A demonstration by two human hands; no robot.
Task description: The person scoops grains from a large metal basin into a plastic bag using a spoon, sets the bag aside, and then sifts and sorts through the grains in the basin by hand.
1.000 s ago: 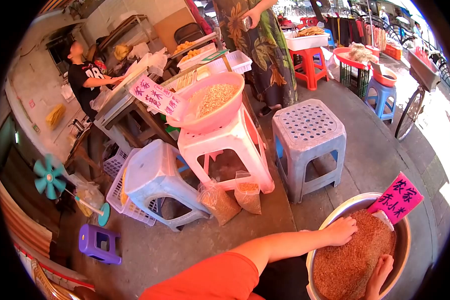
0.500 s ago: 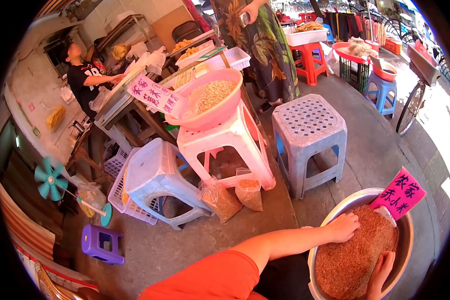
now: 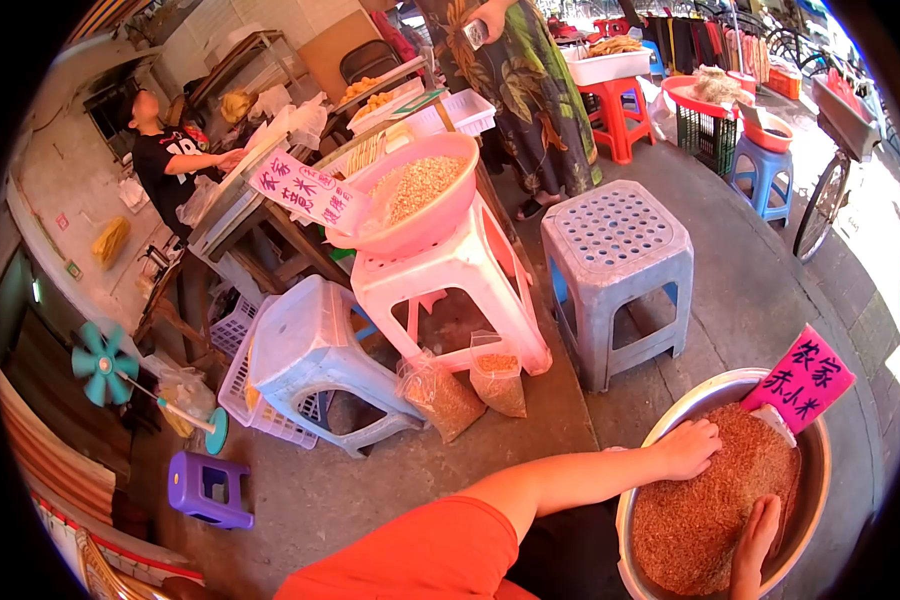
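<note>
Fingers curl on my left hand [image 3: 688, 450], grip unclear, and extend close together on my right hand [image 3: 757, 535]; both touch the reddish grain [image 3: 705, 520] spread between them.

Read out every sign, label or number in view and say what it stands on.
"农家 赤小米": magenta card, in the metal basin.
"农家", "米": pale pink card, at the pink bowl; its other characters are too blurred.
Black shirt: print too small to read.

Right hand [image 3: 757, 535] flatter, fingers now straighter
</note>
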